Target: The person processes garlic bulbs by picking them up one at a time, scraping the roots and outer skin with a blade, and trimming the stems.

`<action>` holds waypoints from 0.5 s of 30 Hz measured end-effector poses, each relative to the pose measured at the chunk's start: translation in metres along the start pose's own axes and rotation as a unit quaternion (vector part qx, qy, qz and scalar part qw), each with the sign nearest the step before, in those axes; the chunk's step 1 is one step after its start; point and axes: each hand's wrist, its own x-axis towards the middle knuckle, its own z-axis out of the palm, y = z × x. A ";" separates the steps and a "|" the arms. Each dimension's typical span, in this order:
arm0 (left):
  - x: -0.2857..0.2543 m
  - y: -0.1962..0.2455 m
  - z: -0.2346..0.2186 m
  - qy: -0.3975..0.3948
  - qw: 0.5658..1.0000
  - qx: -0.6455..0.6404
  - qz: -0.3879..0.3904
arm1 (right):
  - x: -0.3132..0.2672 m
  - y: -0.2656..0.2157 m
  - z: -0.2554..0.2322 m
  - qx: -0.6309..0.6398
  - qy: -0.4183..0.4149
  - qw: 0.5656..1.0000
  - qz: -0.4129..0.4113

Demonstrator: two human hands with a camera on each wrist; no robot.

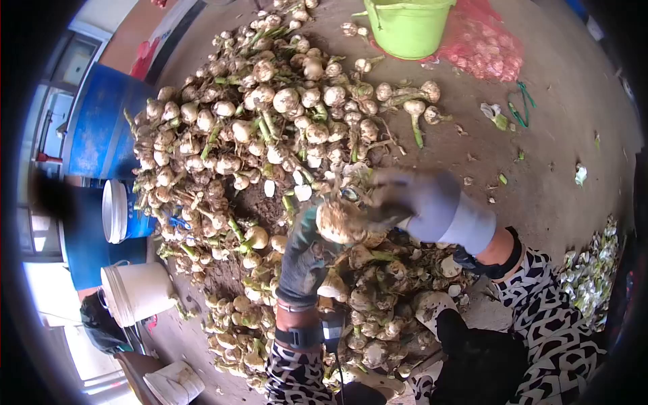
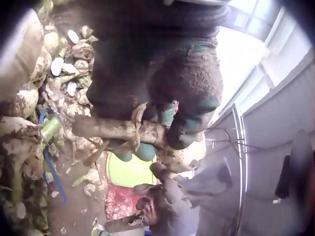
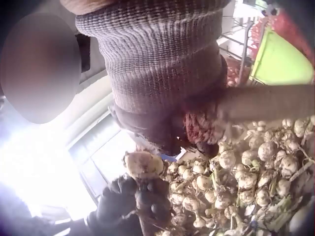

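Observation:
A large heap of dirty garlic bulbs (image 1: 270, 115) with green stalks covers the floor in front of me. My left hand (image 1: 307, 253), in a dark soiled glove, holds one garlic bulb (image 1: 341, 223) up above the heap, fingers wrapped round its stem (image 2: 113, 129). The same bulb (image 3: 142, 164) shows in the right wrist view above the dark glove (image 3: 128, 201). My right hand (image 1: 412, 202), in a grey glove, is curled right beside the bulb's top. It grips a long blurred handle-like thing (image 3: 275, 103); what it is I cannot tell.
A green bucket (image 1: 408, 27) stands at the far side next to a red mesh bag (image 1: 482, 50). White buckets (image 1: 138, 291) and a blue barrel (image 1: 101, 128) stand on the left. Cut peels (image 1: 594, 270) lie heaped at the right.

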 end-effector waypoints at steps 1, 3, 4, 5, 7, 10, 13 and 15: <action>-0.002 0.004 0.007 0.021 0.997 0.071 0.016 | -0.002 -0.011 -0.002 -0.003 0.005 1.000 0.005; -0.012 0.015 0.039 0.010 0.999 0.006 0.038 | -0.010 -0.028 -0.005 -0.148 -0.089 0.984 0.033; -0.015 0.021 0.048 -0.001 0.999 -0.029 0.025 | -0.010 -0.031 -0.007 -0.184 -0.086 0.979 0.023; -0.019 0.023 0.055 -0.013 0.998 -0.064 0.012 | -0.011 -0.031 -0.006 -0.183 -0.084 0.979 0.025; -0.025 0.021 0.066 0.053 0.998 -0.002 -0.017 | -0.014 -0.031 -0.001 -0.184 0.029 0.979 -0.086; -0.023 0.017 0.072 0.121 0.989 0.086 -0.003 | -0.016 -0.032 0.002 -0.183 -0.001 0.981 -0.070; -0.026 0.003 0.067 0.117 0.967 0.220 0.050 | -0.023 -0.036 0.005 -0.165 -0.105 0.981 0.011; -0.028 -0.006 0.077 0.196 0.936 0.269 0.111 | -0.021 -0.038 0.012 -0.165 -0.139 0.974 0.067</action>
